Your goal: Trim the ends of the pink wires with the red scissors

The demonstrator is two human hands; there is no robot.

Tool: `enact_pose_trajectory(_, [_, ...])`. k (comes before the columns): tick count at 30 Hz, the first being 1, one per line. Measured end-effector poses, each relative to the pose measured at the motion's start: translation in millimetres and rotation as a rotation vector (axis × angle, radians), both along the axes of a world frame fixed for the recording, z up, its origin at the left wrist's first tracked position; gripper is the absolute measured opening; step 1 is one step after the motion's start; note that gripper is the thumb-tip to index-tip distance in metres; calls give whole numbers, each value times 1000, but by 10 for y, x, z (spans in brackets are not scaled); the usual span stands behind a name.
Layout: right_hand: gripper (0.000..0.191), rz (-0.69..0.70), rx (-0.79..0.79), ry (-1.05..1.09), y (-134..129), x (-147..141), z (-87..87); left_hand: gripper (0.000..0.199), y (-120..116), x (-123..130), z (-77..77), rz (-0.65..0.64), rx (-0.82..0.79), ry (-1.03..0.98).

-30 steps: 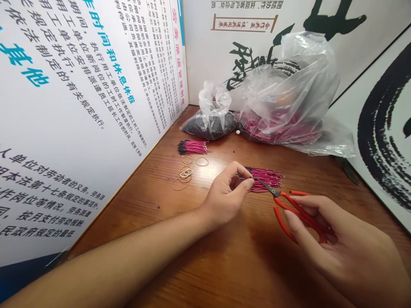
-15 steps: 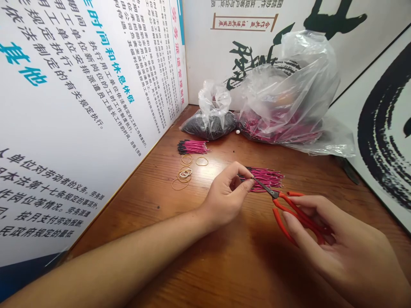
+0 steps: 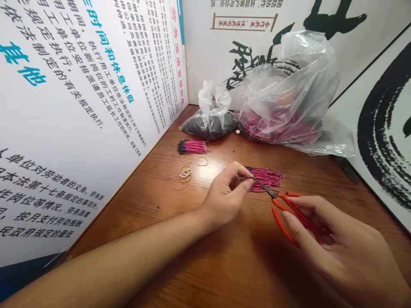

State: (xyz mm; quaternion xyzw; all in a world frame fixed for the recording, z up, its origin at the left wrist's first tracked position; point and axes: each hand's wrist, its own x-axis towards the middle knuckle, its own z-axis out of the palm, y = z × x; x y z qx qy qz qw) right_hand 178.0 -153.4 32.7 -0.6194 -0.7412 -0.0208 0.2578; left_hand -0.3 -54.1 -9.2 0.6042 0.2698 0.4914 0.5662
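Observation:
My right hand (image 3: 334, 244) is closed around the red handles of a pair of scissors (image 3: 290, 211), whose dark blades point up and left. The blade tips meet the fingertips of my left hand (image 3: 229, 190), where thumb and index finger are pinched together. What they pinch is too small to make out. Just behind those fingertips lies a loose pile of pink wires with black ends (image 3: 268, 177). Farther left on the wooden table (image 3: 199, 265) is a neater bundle of pink wires with black ends (image 3: 193, 147).
Rubber bands (image 3: 181, 183) lie left of my left hand. At the back stand a clear bag of black pieces (image 3: 210, 124) and a larger clear bag of pink wires (image 3: 282, 124). Printed panels (image 3: 80, 107) border the table on the left, back and right.
The scissor handles and the fingers of my right hand have shifted very slightly. My left hand holds its place.

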Motion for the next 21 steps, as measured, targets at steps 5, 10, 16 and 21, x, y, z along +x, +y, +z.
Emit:
enact_pose_trajectory(5, [19, -14, 93, -155, -14, 36, -23, 8, 1, 7, -11, -7, -14, -6])
enact_pose_trajectory(10, [20, -55, 158, -206, -12, 47, -8, 11, 3, 7, -14, -21, -38, -15])
enact_pose_trajectory(16, [20, -70, 99, -91, -26, -5, 1, 10, -1, -1, -21, -28, -51, -15])
enact_pose_trajectory(21, [22, -109, 40, 6, -47, -67, -13, 10, -1, 2, -12, -29, -61, -6])
